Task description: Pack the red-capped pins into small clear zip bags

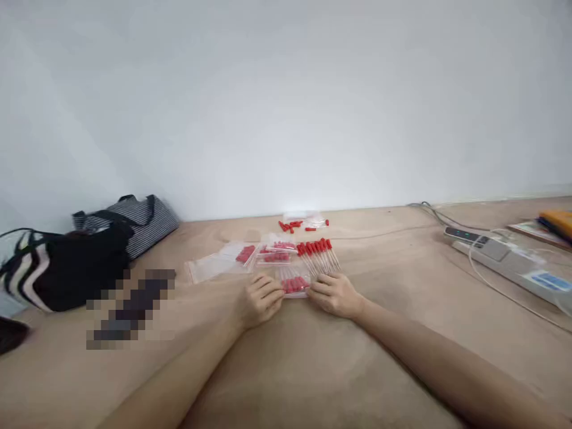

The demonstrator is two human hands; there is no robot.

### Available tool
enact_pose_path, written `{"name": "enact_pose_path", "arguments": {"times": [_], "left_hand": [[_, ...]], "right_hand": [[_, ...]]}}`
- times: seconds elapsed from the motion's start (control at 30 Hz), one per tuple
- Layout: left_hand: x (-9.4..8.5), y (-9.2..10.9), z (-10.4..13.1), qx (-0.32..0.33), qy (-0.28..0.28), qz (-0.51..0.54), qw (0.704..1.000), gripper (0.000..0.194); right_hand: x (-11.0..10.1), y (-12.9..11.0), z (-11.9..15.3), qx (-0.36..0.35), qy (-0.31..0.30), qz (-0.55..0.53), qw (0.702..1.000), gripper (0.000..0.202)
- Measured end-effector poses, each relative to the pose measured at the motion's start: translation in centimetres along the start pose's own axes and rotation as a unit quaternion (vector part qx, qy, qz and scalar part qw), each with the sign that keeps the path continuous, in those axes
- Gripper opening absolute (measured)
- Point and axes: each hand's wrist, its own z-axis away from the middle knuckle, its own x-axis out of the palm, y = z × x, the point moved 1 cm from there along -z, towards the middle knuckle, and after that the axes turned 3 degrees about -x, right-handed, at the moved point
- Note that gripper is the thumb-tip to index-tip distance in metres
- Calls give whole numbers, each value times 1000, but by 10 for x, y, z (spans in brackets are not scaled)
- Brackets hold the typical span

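Note:
A small clear plastic bag (295,286) with several red-tipped pieces inside lies between my hands, close to the table surface. My left hand (264,298) has its fingers curled closed at the bag's left edge. On the opposite edge, my right hand (333,294) is closed with its fingertips on the plastic. Just beyond the right hand, thin pale sticks with red tips (317,247) lie fanned side by side. More clear bags holding red pieces (274,256) overlap behind the left hand, and a flat clear bag (208,268) extends to their left.
Loose red pieces (290,226) lie near the wall beside clear plastic (308,219). Black and striped bags (143,223) stand at left, near a pixelated dark object (134,307). A power strip (504,256) with cables and a yellow item (557,223) are at right.

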Motion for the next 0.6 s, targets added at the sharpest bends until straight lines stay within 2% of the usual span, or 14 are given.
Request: {"name": "enact_pose_path", "arguments": {"times": [0.2, 0.4, 0.6], "left_hand": [[14, 17, -19, 32, 17, -7, 999, 11], [18, 19, -21, 39, 19, -41, 998, 11], [18, 20, -23, 37, 2, -69, 997, 17]], "right_hand": [[5, -2, -3, 13, -6, -11, 1000, 18], [5, -3, -7, 45, -2, -44, 998, 21], [5, -4, -7, 45, 3, -45, 998, 20]]}}
